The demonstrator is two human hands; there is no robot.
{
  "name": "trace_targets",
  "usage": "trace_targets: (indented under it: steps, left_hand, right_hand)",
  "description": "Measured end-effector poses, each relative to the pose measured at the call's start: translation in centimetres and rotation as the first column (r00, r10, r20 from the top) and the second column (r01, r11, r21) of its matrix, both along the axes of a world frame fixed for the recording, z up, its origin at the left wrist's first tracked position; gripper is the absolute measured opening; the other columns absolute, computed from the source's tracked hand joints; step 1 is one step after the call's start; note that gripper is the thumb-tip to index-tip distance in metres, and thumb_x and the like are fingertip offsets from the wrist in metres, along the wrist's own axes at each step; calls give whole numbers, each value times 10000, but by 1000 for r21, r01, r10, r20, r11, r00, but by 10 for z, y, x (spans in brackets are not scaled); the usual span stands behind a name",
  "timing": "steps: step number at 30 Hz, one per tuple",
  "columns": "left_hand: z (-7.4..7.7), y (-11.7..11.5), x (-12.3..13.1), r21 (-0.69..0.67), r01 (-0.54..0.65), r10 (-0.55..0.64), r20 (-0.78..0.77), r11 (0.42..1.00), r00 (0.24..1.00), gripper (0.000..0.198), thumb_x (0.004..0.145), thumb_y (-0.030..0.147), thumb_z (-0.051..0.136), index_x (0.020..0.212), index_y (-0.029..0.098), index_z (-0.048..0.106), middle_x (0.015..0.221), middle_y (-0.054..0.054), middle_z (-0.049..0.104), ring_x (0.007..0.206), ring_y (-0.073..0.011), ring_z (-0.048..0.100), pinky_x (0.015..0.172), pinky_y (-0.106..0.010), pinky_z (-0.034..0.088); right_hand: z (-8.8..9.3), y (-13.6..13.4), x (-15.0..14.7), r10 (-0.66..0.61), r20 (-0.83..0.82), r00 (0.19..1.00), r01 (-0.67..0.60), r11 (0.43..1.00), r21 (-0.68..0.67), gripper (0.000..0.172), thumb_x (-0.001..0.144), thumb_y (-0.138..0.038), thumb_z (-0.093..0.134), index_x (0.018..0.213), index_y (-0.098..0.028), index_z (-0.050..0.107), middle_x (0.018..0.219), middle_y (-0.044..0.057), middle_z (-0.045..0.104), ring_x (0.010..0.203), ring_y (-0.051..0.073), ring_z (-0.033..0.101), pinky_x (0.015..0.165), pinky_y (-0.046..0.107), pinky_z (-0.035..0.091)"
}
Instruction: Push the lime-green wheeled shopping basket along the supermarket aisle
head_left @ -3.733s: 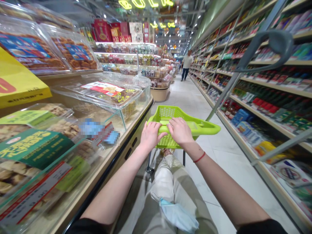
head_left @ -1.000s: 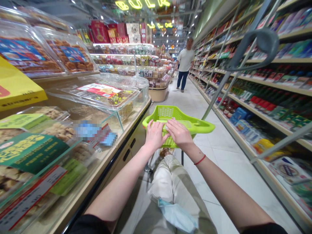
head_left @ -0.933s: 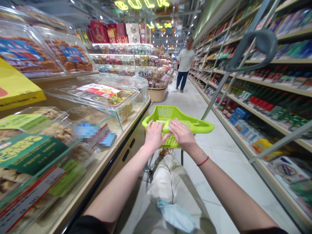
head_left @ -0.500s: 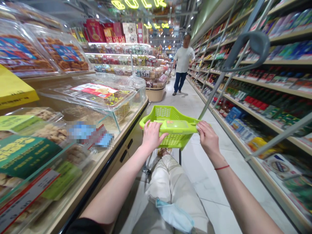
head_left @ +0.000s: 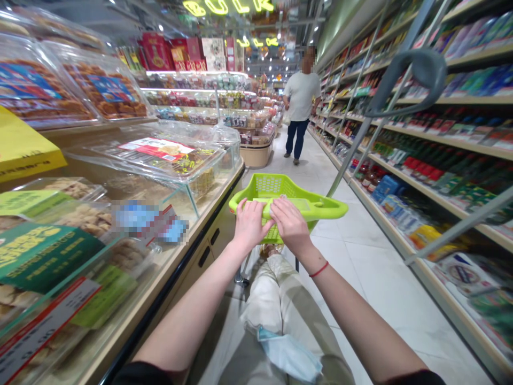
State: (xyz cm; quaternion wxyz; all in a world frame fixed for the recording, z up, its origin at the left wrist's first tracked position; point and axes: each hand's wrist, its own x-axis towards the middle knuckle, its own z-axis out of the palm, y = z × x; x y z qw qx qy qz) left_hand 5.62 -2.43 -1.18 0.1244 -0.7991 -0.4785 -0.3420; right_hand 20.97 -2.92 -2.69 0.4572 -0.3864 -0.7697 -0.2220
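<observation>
A lime-green shopping cart [head_left: 331, 208] with a perforated basket stands directly in front of me. Its handle bar is gripped near the left end by my left hand [head_left: 247, 224], fingers curled over the top. Close beside it, my right hand [head_left: 292, 224] also rests closed over the handle, near its middle. A thin red cord bracelet [head_left: 319, 269] circles my right wrist. The undersides of both grips are hidden. Below my arms, a light-blue face mask [head_left: 289, 353] lies across my beige trousers [head_left: 260, 299].
To my left runs a counter [head_left: 218, 206] with clear boxes of snacks [head_left: 172, 152]. Tall stocked shelves [head_left: 452, 214] line the right, with a grey ladder [head_left: 355, 149] leaning there. A person in a white shirt [head_left: 303, 99] is in the aisle ahead.
My right hand has moved left along the handle, from its right corner to beside my left hand. The person ahead has come closer. My left hand stays put.
</observation>
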Motion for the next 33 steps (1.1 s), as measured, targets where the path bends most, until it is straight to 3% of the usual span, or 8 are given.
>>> trace_targets:
  steps: [4,11,16,19,22,28,33]
  left_hand:
    - [1,0,-2,-5,20,-20,1,1000,1000,347,874,416,617,1144,201,574,1049,-69,649,1062,-265,583,1127,-476,292]
    - [2,0,-3,-20,28,-28,6,999,1000,354,881,423,612,1151,198,570,1064,-70,658,1070,-267,586,1135,-481,281]
    - [0,1,-2,-15,31,-31,5,999,999,342,874,401,622,1155,214,569,1067,-70,651,1074,-270,582,1129,-486,290]
    - [-1,2,-1,-3,26,-26,7,1000,1000,335,872,391,622,1150,212,572,1055,-68,646,1071,-268,577,1126,-483,293]
    - [0,1,0,2,12,-12,4,1000,1000,336,874,397,618,1142,198,576,1041,-69,644,1064,-267,575,1124,-475,296]
    - [2,-1,2,-4,-4,4,1,1000,1000,315,876,370,605,1136,194,574,1030,-73,645,1060,-268,575,1109,-469,313]
    - [1,-1,2,-3,-13,13,-7,1000,1000,239,860,276,580,1086,200,588,1016,-72,648,1047,-260,582,1095,-449,331]
  right_hand:
    - [-9,-3,35,-20,31,999,19,1000,23,313,986,-197,474,1222,-148,675,1273,129,678,1282,245,571,1123,453,460]
    - [-21,0,118,-154,-81,985,158,987,41,303,984,-249,481,1187,-151,685,1223,150,701,1219,259,621,1106,486,464]
    - [-22,3,145,-227,-244,943,235,972,4,308,996,-293,450,1114,-180,711,1160,128,726,1167,255,647,1091,525,460]
    - [-23,4,136,-250,-389,887,278,960,17,327,1000,-313,433,1084,-176,718,1133,133,730,1158,267,647,1083,552,453]
    - [-22,3,110,-250,-431,867,291,956,32,332,999,-308,435,1080,-157,719,1129,145,729,1170,282,639,1083,569,446]
    - [-8,6,37,-191,-327,926,186,981,-47,345,998,-270,425,1142,-138,710,1175,166,714,1197,286,625,1092,531,459]
    - [3,12,-18,-139,-138,981,128,988,-87,310,987,-226,448,1072,-146,735,1176,143,722,1183,261,639,1115,465,457]
